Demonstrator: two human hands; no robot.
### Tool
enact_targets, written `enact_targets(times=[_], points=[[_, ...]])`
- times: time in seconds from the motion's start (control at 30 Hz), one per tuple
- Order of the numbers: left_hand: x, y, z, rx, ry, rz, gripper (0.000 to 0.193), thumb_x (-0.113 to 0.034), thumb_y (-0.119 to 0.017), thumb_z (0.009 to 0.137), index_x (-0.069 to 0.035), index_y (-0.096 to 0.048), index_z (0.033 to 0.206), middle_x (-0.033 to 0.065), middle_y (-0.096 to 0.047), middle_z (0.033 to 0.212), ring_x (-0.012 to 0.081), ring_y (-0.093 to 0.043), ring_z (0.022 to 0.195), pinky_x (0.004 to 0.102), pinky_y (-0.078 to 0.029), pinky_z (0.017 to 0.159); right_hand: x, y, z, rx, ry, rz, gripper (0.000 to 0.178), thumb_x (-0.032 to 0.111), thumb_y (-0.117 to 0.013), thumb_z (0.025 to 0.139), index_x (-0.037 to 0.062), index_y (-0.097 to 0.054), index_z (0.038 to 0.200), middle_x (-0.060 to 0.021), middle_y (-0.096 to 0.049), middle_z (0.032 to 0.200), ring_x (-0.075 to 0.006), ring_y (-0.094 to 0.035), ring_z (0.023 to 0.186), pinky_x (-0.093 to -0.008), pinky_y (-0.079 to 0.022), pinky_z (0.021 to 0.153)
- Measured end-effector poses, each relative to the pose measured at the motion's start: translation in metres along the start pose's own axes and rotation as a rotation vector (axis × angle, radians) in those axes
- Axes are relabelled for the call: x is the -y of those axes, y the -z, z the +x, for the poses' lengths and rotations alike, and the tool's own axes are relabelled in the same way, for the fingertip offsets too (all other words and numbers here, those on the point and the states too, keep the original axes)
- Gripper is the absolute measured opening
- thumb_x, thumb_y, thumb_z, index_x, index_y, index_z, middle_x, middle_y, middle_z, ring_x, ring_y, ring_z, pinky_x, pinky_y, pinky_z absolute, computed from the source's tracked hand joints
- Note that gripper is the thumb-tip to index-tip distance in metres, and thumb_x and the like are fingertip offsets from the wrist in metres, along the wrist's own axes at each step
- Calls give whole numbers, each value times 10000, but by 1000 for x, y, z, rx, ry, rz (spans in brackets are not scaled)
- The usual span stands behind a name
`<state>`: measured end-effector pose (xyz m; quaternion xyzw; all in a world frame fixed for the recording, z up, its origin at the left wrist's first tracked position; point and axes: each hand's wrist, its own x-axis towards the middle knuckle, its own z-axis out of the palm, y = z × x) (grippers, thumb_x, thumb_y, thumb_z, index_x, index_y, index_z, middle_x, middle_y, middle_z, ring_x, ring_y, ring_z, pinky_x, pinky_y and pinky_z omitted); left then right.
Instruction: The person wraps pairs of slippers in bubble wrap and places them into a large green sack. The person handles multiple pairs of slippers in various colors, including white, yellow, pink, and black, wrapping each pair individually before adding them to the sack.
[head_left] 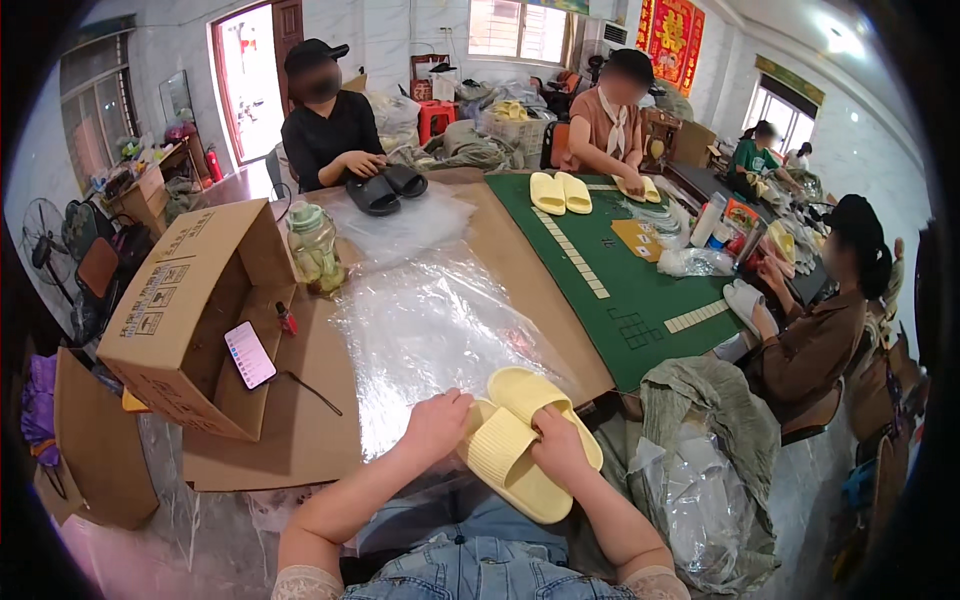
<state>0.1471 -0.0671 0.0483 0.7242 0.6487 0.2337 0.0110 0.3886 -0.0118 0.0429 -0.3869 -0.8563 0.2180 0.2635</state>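
Note:
A pair of pale yellow slippers with ribbed straps is held together just beyond my lap, at the table's near edge. The nearer slipper [530, 492] overlaps the farther slipper [522, 388]. My left hand [440, 424] has its fingers closed at the left edge of the pair, by the straps; its fingertips are partly hidden. At the right side, my right hand [560, 447] is closed on the pair, fingers bent down between the two footbeds. Clear plastic bags [425, 330] lie flat on the cardboard-covered table beyond my left hand.
An open cardboard box [175, 330] stands at left, with a lit phone [249, 355] leaning in it. Beside it is a glass jar [313, 250]. Co-workers handle black slippers [375, 195] and yellow slippers [560, 193] across the table. A green mat [560, 290] and grey-green sacking [720, 400] lie right.

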Motion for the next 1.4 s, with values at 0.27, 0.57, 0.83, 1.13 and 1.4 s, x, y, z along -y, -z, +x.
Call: enact_targets(times=[0.27, 0.57, 0.83, 1.13, 1.4], points=[[-16, 21, 3, -194, -260, 40, 107, -170, -643, 858, -120, -628, 951, 70, -606, 804, 251, -676, 692, 375, -543, 551, 4, -7, 4, -74, -30, -28, 261, -32, -629, 686, 30, -538, 922, -193, -563, 957, -448, -591, 858, -526, -485, 721], [-50, 38, 3, -140, -229, -274, 118, -223, -695, 900, -117, -722, 944, 63, -695, 856, 275, -685, 729, 373, -545, 621, -10, -37, 28, -323, 170, -10, 245, -5, -660, 725, 10, -550, 944, -215, -591, 913, -455, -587, 899, -520, -477, 743], [-54, 58, -13, -111, -272, -458, 138, -184, -720, 884, -109, -740, 999, 81, -712, 867, 278, -689, 750, 358, -547, 645, 19, -60, 93, -157, 36, 112, 270, 96, -616, 828, -14, -553, 1066, -277, -592, 1053, -484, -619, 920, -526, -497, 781], [-12, 67, -32, 75, -136, -351, 128, -213, -710, 890, -120, -742, 972, 69, -713, 884, 283, -675, 773, 371, -548, 676, 7, -140, 157, -203, -27, -187, 353, 171, -593, 891, -27, -541, 1178, -248, -581, 1096, -411, -608, 1009, -502, -504, 847], [65, 42, -1, -391, 144, -235, 289, -197, -735, 869, -115, -718, 1146, 150, -634, 1231, 269, -579, 1154, 388, -459, 991, 40, -98, 82, -2, -8, -121, 877, 326, -761, 812, 82, -323, 1532, -188, -343, 1503, -421, -369, 1366, -577, -312, 1128]])
